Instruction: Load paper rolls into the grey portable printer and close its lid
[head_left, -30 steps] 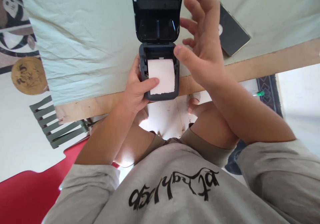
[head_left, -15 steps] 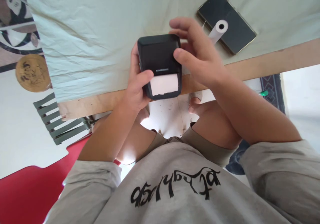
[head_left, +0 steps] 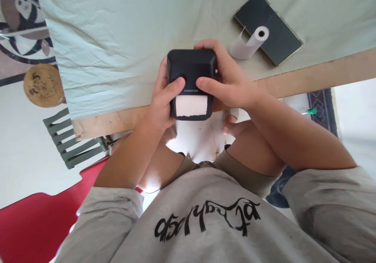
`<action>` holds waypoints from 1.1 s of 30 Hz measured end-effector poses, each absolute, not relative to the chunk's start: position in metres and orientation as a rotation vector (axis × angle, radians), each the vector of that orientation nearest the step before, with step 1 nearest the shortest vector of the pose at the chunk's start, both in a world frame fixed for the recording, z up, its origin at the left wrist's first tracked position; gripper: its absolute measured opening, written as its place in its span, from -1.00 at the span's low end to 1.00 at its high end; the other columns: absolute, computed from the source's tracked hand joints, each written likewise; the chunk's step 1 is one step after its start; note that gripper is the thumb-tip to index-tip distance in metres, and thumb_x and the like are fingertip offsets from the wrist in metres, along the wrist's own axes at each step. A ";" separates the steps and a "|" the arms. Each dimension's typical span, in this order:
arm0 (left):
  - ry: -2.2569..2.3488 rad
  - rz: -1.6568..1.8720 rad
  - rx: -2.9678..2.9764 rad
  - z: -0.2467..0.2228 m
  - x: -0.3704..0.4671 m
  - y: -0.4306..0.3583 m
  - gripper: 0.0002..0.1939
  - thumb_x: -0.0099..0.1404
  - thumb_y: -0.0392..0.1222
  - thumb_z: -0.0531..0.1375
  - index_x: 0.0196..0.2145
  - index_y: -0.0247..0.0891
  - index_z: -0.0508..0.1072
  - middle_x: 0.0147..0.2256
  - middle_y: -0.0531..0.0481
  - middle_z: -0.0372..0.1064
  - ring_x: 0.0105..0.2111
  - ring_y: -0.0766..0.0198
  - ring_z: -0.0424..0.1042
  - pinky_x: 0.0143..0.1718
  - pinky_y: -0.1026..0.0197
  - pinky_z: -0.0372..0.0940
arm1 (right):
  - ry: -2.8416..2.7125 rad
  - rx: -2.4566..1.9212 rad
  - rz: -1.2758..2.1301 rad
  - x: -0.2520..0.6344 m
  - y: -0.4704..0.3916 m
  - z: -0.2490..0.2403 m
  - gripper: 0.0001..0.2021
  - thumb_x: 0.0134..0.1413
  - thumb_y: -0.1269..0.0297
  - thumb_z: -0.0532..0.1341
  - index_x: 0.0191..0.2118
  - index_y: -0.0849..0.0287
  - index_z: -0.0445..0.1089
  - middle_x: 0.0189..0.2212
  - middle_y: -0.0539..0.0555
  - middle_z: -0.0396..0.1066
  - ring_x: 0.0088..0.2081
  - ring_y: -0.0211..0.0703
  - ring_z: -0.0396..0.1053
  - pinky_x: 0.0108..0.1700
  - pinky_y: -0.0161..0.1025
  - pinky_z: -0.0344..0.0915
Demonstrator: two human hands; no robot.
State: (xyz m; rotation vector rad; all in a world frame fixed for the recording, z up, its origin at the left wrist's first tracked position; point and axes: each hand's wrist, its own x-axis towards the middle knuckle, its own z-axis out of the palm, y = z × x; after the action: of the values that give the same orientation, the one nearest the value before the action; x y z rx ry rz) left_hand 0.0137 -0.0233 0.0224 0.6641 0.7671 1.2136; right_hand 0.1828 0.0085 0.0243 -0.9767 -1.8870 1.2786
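Observation:
A small black label printer (head_left: 191, 69) is held up between both hands over the table's front edge. A strip of white paper (head_left: 191, 106) with a ragged end lies across its lower part. My left hand (head_left: 164, 94) grips the printer's left side, thumb pressed on its top face. On the other side my right hand (head_left: 227, 77) is closed round the edge, its thumb also on the top face and its fingers over the far corner. The undersides of the fingers are hidden by the printer.
A partly unrolled paper roll (head_left: 260, 35) lies against a dark phone (head_left: 272, 28) on the pale green tablecloth (head_left: 117, 39), right of my hands. The table's bare wooden edge (head_left: 317, 69) runs in front of me. A red chair (head_left: 44, 220) and a green slatted seat (head_left: 76, 149) are at left.
My right hand has closed onto the printer's right side, its thumb now on the top face. The printer has shifted slightly toward me and sits straighter.

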 end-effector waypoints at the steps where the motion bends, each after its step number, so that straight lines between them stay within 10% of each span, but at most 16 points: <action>1: 0.763 1.208 0.635 0.022 0.014 -0.022 -0.76 0.29 -0.11 0.12 -0.09 -0.13 0.38 -0.19 -0.01 0.47 0.11 0.05 0.34 0.05 0.04 0.35 | -1.875 -0.994 1.293 0.183 0.008 0.023 -0.43 0.12 -0.09 0.18 0.15 0.04 0.04 -0.09 0.05 0.33 -0.10 -0.14 0.36 -0.09 -0.21 0.34; 12: 0.760 1.164 0.543 0.016 0.013 -0.017 -0.73 0.39 -0.10 -0.03 -0.18 -0.17 0.43 -0.22 -0.02 0.52 0.16 0.12 0.28 0.19 0.04 0.22 | -1.907 -1.289 0.936 0.184 0.007 0.030 -0.69 0.25 0.16 0.03 0.06 0.06 0.22 -0.02 0.06 0.35 0.01 -0.08 0.31 0.08 -0.08 0.26; 22: 0.799 1.167 0.584 0.010 0.010 -0.017 -0.60 0.41 -0.01 -0.05 -0.19 -0.26 0.51 -0.16 -0.07 0.52 0.27 0.09 0.12 0.25 0.02 0.17 | -2.070 -1.090 0.973 0.188 0.007 0.023 -0.24 0.07 -0.20 0.14 0.30 -0.02 -0.09 0.23 0.16 0.11 0.11 0.09 0.25 0.01 -0.05 0.37; 33: 0.816 1.142 0.582 0.014 0.012 -0.021 -0.59 0.32 0.15 0.02 -0.27 -0.21 0.48 -0.26 -0.07 0.51 0.16 0.00 0.28 0.13 0.02 0.29 | -2.018 -1.080 1.044 0.189 0.003 0.025 -0.21 -0.04 -0.07 0.26 0.27 -0.01 -0.06 0.15 0.17 0.19 -0.01 0.05 0.31 -0.09 -0.06 0.39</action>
State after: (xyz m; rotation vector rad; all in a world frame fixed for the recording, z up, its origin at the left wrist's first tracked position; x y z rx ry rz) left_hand 0.0116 -0.0212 0.0145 0.5816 0.8160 1.1420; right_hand 0.1892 0.0035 0.0252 -1.0795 -2.0185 1.0442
